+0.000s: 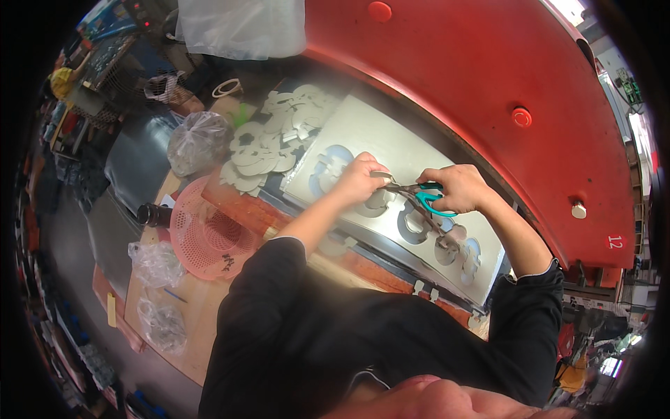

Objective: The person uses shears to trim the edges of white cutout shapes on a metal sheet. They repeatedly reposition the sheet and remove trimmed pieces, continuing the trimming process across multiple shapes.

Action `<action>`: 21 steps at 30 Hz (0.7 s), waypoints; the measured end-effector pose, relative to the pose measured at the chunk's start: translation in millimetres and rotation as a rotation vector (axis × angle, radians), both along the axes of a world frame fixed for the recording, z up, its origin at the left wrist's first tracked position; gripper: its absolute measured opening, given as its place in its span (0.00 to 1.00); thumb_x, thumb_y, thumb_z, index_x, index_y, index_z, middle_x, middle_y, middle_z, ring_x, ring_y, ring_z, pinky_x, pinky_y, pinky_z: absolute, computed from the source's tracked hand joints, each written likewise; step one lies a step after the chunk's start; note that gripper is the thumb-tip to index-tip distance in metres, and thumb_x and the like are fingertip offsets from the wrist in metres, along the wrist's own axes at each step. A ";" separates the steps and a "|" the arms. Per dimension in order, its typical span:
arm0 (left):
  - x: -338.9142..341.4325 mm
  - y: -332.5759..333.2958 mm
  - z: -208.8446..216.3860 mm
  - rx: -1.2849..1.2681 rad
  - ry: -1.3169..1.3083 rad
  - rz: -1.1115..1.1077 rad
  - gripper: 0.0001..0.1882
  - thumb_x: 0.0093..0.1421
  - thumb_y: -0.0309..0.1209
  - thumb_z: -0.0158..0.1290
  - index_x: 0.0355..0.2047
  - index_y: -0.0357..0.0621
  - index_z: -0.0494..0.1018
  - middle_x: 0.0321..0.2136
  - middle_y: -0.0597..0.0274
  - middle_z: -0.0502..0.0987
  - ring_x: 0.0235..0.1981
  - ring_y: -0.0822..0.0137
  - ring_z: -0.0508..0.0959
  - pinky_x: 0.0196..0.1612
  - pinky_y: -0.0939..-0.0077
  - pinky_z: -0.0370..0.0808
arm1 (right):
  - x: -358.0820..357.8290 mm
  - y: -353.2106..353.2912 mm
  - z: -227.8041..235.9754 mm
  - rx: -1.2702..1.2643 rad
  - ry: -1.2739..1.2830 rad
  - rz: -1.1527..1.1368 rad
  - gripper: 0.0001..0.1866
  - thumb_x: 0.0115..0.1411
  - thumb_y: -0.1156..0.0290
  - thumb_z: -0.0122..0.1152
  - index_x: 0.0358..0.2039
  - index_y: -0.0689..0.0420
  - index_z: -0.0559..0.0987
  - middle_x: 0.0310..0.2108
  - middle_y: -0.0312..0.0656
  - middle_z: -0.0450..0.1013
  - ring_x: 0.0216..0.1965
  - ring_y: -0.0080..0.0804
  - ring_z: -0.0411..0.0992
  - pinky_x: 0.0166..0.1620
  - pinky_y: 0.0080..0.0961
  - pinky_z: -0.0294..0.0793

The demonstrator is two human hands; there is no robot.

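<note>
My two hands are over a pale, flat plate (377, 124), right of centre in the frame. My right hand (462, 188) is curled around the handles of a pair of scissors (409, 189), black and teal, whose blades point toward the left of the frame. My left hand (359, 181), near the centre, is closed in a pinch on a thin curved piece (384, 174) at the blade end. Whether the blades touch that piece I cannot tell.

Rounded flat shapes lie on the plate, below and beside both hands. At its upper left is a heap of loose grey cut pieces (258, 162), overlapping one another. Left of centre, a pink perforated basket (183, 230) is tilted on the wooden bench (199, 328), with a dark cylinder (153, 215) just beside it. A filled clear bag (200, 143) is above the basket. A red machine body (447, 70) with a red button (521, 116) fills the upper right.
</note>
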State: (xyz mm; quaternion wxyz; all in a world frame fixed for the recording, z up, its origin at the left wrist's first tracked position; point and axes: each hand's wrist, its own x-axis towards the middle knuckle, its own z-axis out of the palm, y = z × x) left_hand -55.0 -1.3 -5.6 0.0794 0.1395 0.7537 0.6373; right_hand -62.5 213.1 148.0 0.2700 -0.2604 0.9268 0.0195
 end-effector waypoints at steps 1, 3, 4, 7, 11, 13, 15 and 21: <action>-0.3 -0.2 0.1 0.020 -0.019 -0.006 0.08 0.52 0.28 0.59 0.32 0.41 0.80 0.32 0.59 0.69 0.38 0.63 0.72 0.43 0.73 0.69 | 0.2 -0.3 0.2 0.015 -0.004 -0.010 0.26 0.42 0.54 0.59 0.46 0.44 0.76 0.30 0.43 0.76 0.37 0.43 0.75 0.39 0.36 0.70; 0.0 0.3 0.4 0.017 -0.012 -0.001 0.08 0.52 0.28 0.59 0.32 0.40 0.80 0.32 0.59 0.69 0.38 0.64 0.72 0.43 0.74 0.70 | 0.2 -0.2 -0.1 -0.002 -0.011 -0.020 0.26 0.43 0.54 0.59 0.46 0.44 0.76 0.30 0.43 0.76 0.37 0.43 0.75 0.39 0.36 0.70; 0.0 0.2 0.6 0.019 -0.006 0.005 0.08 0.52 0.28 0.59 0.33 0.40 0.80 0.32 0.60 0.69 0.38 0.64 0.72 0.42 0.74 0.70 | 0.4 0.0 -0.7 -0.003 -0.014 -0.030 0.26 0.43 0.54 0.59 0.46 0.44 0.76 0.30 0.43 0.76 0.37 0.43 0.75 0.39 0.36 0.70; 0.5 0.0 1.6 0.033 -0.049 0.003 0.08 0.52 0.28 0.59 0.33 0.40 0.80 0.32 0.60 0.69 0.38 0.63 0.72 0.42 0.74 0.70 | 2.0 1.7 -3.5 -0.025 -0.025 -0.052 0.26 0.43 0.54 0.59 0.46 0.44 0.76 0.30 0.43 0.76 0.37 0.43 0.75 0.38 0.37 0.70; 1.1 -0.8 2.6 0.002 -0.033 0.005 0.08 0.52 0.28 0.59 0.33 0.41 0.80 0.32 0.60 0.69 0.38 0.64 0.73 0.42 0.74 0.70 | 1.6 3.1 -6.6 -0.035 -0.013 -0.040 0.26 0.43 0.54 0.59 0.46 0.44 0.76 0.29 0.43 0.76 0.37 0.43 0.75 0.39 0.37 0.70; 1.5 -0.9 2.1 -0.009 -0.019 0.005 0.08 0.52 0.28 0.59 0.33 0.41 0.80 0.32 0.59 0.69 0.38 0.64 0.73 0.42 0.74 0.70 | 0.9 3.7 -7.1 -0.026 -0.006 -0.027 0.26 0.42 0.55 0.59 0.46 0.44 0.76 0.29 0.43 0.76 0.37 0.43 0.75 0.39 0.37 0.70; 1.3 -0.8 1.0 -0.009 -0.025 -0.002 0.08 0.52 0.28 0.59 0.33 0.41 0.80 0.32 0.59 0.69 0.38 0.63 0.73 0.43 0.73 0.70 | -0.5 4.3 -7.0 -0.019 -0.003 -0.011 0.27 0.42 0.55 0.59 0.46 0.44 0.76 0.29 0.43 0.76 0.37 0.43 0.75 0.39 0.36 0.70; 0.1 0.1 -2.2 -0.002 -0.004 0.016 0.09 0.50 0.30 0.62 0.32 0.40 0.80 0.33 0.62 0.69 0.36 0.66 0.73 0.40 0.76 0.71 | 0.4 3.4 -7.4 -0.012 0.008 -0.005 0.26 0.43 0.55 0.60 0.46 0.44 0.76 0.29 0.43 0.76 0.36 0.42 0.75 0.39 0.36 0.70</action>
